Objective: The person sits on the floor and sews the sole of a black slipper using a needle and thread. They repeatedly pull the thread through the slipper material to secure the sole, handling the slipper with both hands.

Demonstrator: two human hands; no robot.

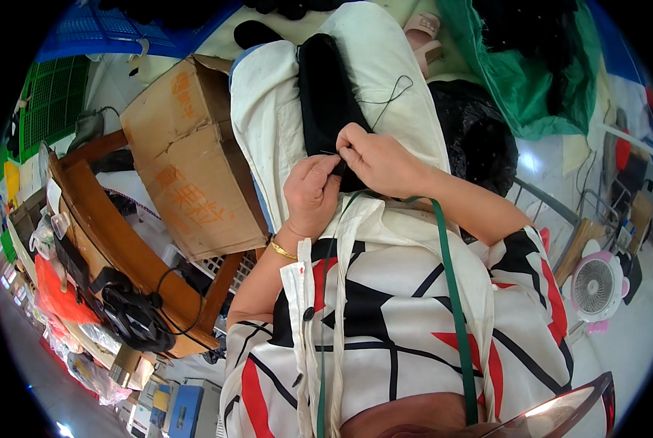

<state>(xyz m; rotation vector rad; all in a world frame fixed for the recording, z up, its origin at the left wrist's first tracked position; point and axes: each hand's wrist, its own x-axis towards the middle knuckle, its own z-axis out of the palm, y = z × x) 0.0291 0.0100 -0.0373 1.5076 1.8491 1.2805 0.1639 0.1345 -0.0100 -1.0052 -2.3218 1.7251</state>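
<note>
A long black piece of fabric, shaped like a sock [325, 77], lies lengthwise over my lap. Its near end runs under my fingers. My left hand [312, 191] is closed, thumb and fingers pinching a bit of the black cloth. Right beside it, my right hand [382, 165] is also closed in a pinch, fingertips nearly meeting those of the left. A thin, needle-like line shows between the fingertips, too small to be sure of. From the black fabric a loose black thread [394, 98] loops over my right thigh.
A cardboard box [188, 157] stands at my left, beside a wooden bench [111, 230] with a black bag [133, 310]. On my right are a black plastic bag [476, 139] and a green sack [560, 109] holding dark items. A small fan [597, 287] stands farther right.
</note>
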